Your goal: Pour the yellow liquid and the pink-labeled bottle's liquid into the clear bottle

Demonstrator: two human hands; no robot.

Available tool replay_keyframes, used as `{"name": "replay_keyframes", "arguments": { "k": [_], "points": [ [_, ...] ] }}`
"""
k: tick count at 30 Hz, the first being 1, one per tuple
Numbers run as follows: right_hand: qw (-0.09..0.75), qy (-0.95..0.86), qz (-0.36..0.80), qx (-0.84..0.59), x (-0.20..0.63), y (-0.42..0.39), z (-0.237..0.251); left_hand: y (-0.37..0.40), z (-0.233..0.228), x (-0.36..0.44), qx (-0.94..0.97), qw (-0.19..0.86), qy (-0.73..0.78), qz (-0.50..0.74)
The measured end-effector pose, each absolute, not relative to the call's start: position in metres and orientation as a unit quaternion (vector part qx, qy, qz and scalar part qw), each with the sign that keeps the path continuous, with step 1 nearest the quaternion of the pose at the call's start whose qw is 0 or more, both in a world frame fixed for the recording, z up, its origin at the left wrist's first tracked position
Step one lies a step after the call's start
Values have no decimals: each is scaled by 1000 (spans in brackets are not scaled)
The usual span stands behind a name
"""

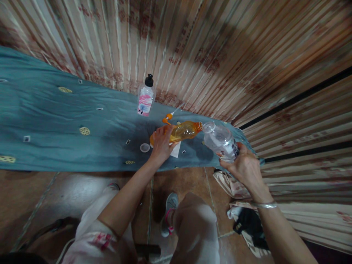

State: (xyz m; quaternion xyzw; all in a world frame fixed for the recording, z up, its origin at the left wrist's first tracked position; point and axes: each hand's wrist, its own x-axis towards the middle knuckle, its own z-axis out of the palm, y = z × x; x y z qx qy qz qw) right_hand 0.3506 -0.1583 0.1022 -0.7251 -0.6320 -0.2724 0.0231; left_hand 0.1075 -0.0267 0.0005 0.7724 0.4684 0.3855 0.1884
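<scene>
My left hand (pixel 161 143) grips an orange-tinted bottle (pixel 183 132) of yellow liquid, tipped on its side with its open neck pointing right. My right hand (pixel 246 168) holds a clear plastic bottle (pixel 221 142), tilted so its open mouth sits right next to the orange bottle's neck. Both bottles hover over a blue-green cloth (pixel 55 121). On that cloth, an orange pump head (pixel 167 118) with a white tube lies just behind the orange bottle, and a small clear cap (pixel 145 147) rests left of my left hand.
A white pump bottle (pixel 145 97) with a pink label and black top stands at the cloth's far edge against striped curtains (pixel 220 44). White paper (pixel 176 150) lies under my left hand. Brown tiled floor, my knees and a grey shoe (pixel 170 205) are below; a dark bag (pixel 249 225) is at right.
</scene>
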Motion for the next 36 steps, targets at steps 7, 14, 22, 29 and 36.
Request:
{"name": "replay_keyframes", "arguments": {
  "k": [7,14,22,29,36],
  "points": [
    [19,-637,-284,-717,354,-158,101,-28,3,106,776,192,468,376],
    [17,-637,-287,-715,353,-158,102,-28,3,106,779,191,464,376],
    [7,-634,-281,-721,354,-160,102,-27,2,107,779,185,464,378],
    [7,-635,-284,-718,354,-160,102,-27,1,108,780,182,464,379],
    [9,-638,-277,-718,354,-160,103,-26,-2,108,781,173,463,382]
  ]
}}
